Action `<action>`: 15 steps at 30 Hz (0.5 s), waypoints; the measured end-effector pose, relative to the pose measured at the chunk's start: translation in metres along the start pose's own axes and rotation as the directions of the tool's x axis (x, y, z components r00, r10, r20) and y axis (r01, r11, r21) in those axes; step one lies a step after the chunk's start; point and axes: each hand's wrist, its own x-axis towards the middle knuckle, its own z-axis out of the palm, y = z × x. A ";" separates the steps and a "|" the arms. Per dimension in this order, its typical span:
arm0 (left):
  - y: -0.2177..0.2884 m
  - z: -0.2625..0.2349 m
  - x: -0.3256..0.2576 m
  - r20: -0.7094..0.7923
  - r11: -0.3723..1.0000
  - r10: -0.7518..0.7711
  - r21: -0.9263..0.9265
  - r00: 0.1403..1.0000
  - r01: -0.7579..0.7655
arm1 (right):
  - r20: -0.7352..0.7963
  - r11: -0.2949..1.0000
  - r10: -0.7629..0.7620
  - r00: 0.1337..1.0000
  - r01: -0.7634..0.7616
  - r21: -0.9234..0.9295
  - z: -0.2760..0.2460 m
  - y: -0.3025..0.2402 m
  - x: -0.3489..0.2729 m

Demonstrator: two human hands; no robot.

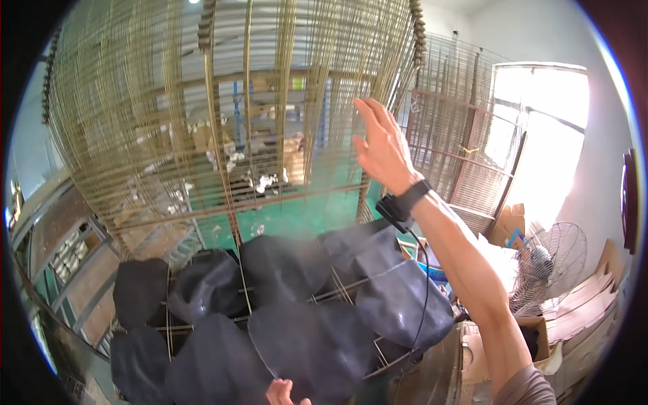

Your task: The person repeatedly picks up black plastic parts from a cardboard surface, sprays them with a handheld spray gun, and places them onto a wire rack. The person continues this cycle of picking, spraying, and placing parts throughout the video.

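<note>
My right hand [386, 150] is raised in front of the right side of a tall wire rack [226, 196], fingers stretched out and thumb apart, holding nothing I can see. A dark band with a small black device [395, 210] sits on that wrist, and a cable hangs from it. Of my left hand [287, 393], only some fingers show at the lower edge, slightly curled and apart. They are close to the near edge of a large black sheet [307, 344]. Several such rounded, leather-like sheets [206, 287] lie in two rows on a wire grid [344, 287].
A second wire rack [445, 121] stands by the bright window [540, 128]. At the right are a wire-caged fan [543, 266], cardboard boxes [509, 226] and flat pinkish sheets [580, 297]. A metal frame [67, 290] borders the left. Green floor [290, 219] shows beyond.
</note>
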 end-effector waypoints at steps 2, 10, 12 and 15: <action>0.001 0.001 0.003 -0.013 1.000 0.013 0.021 1.000 -0.013 | -0.027 1.000 0.007 1.000 -0.008 -0.013 0.015 -0.004 0.030; 0.004 0.001 0.004 -0.016 0.997 -0.017 0.069 1.000 0.018 | -0.052 0.994 -0.061 0.997 0.056 -0.094 0.067 -0.012 0.142; 0.002 0.000 0.003 -0.002 0.996 -0.027 0.084 1.000 0.027 | -0.006 0.993 -0.058 0.998 0.057 -0.103 0.078 -0.012 0.168; 0.001 0.001 0.003 -0.034 0.995 -0.025 0.098 0.999 0.028 | 0.115 0.990 0.010 0.993 0.007 -0.143 0.088 -0.011 0.193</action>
